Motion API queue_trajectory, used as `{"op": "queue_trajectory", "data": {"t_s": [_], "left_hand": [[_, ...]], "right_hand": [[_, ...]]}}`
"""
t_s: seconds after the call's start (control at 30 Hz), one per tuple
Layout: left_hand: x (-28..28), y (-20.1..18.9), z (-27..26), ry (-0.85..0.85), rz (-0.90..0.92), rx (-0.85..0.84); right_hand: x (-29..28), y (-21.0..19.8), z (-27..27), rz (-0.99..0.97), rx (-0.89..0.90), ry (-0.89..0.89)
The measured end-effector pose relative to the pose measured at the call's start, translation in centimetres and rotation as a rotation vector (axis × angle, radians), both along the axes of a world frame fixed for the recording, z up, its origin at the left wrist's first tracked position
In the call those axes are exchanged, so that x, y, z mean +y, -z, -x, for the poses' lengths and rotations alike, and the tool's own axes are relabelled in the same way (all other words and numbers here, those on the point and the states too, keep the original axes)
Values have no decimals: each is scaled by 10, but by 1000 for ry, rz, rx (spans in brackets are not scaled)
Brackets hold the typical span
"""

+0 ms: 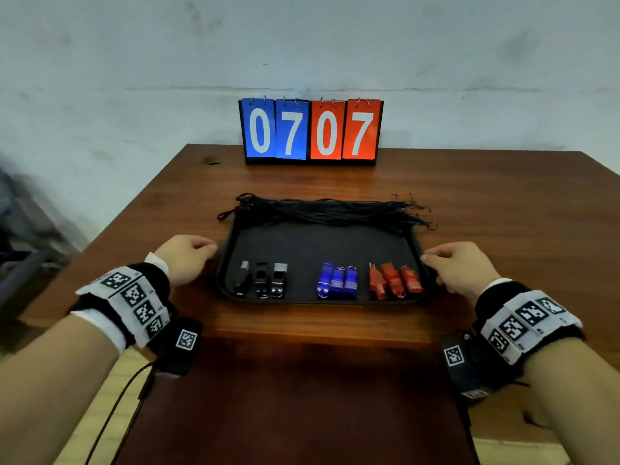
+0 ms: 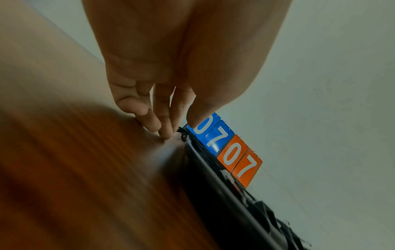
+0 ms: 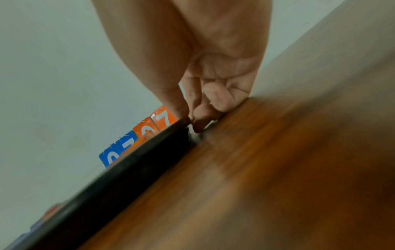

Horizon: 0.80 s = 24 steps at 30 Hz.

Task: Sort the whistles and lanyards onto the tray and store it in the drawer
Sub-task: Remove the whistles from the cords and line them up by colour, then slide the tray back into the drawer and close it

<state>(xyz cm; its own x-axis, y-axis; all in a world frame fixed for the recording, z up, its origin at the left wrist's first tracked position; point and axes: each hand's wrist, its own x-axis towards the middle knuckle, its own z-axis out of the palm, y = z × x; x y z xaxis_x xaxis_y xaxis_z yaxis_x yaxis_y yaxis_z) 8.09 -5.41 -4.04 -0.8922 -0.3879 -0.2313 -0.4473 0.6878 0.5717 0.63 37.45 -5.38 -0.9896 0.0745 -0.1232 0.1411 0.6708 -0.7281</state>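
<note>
Fingers (image 2: 158, 121) of left hand (image 1: 186, 260) are curled and pressed together, tips down on the tabletop (image 1: 503, 203) right against the tray (image 1: 322, 243) rim at its 9 o'clock side. Left thumb (image 2: 198, 116) sits above the rim with a gap to the fingertips. Can't tell if it actually clamps the rim.

Fingers (image 3: 202, 110) of right hand (image 1: 459, 266) are curled at the tray's 3 o'clock side. Right thumb (image 3: 177, 104) is on top of the rim with the index tip just under it, so it's pinching the rim. Little-finger side of that hand touches the tabletop.

Tray: black, flat on the tabletop, centred, toward the 6 o'clock edge.

Lanyards (image 1: 328, 211): black bundle laid across the tray's 12 o'clock edge, ends spilling over the rim at 10 and 2 o'clock.

Whistles sit in a row along the tray's 6 o'clock edge, three groups of three:
- black-and-silver whistles (image 1: 261, 280) at 7 o'clock
- blue whistles (image 1: 337, 281) at 6
- red whistles (image 1: 394, 280) at 5

Within each group they touch or sit just beside each other; the groups are apart.

Scoreboard (image 1: 310, 130) stands at 12 o'clock of the tray, at the back of the tabletop against the wall (image 1: 134, 62). It reads 07 blue, 07 red. Marker bands (image 1: 134, 300) on both wrists.
</note>
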Motion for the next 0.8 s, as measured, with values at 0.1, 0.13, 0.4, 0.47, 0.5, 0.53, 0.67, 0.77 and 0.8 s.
{"op": "queue_trajectory", "data": {"t_s": [0.1,0.13,0.4,0.47,0.5,0.53,0.67,0.77,0.8], "left_hand": [[2,3,6,2,-51,29],[2,5,7,3,-50,27],[3,10,-2,-15,-25,35],[3,8,-11,-19,-38,40],[4,7,-16,-16,-30,46],[5,5,-22,-14,-20,54],[6,0,-54,-14,-45,120],[5,-1,-79,-31,-130,173],[4,-2,-89,-40,-154,188]], "right_hand": [[-4,-1,0,-17,-26,7],[-5,-2,0,-14,-39,19],[-6,-7,-23,-11,-41,31],[-5,-6,-31,9,-34,37],[-5,-6,-36,23,-31,35],[-5,-7,-40,36,-25,30],[1,-8,-64,77,-11,4],[7,-11,-89,141,-31,-18],[8,-13,-99,169,-42,-21]]}}
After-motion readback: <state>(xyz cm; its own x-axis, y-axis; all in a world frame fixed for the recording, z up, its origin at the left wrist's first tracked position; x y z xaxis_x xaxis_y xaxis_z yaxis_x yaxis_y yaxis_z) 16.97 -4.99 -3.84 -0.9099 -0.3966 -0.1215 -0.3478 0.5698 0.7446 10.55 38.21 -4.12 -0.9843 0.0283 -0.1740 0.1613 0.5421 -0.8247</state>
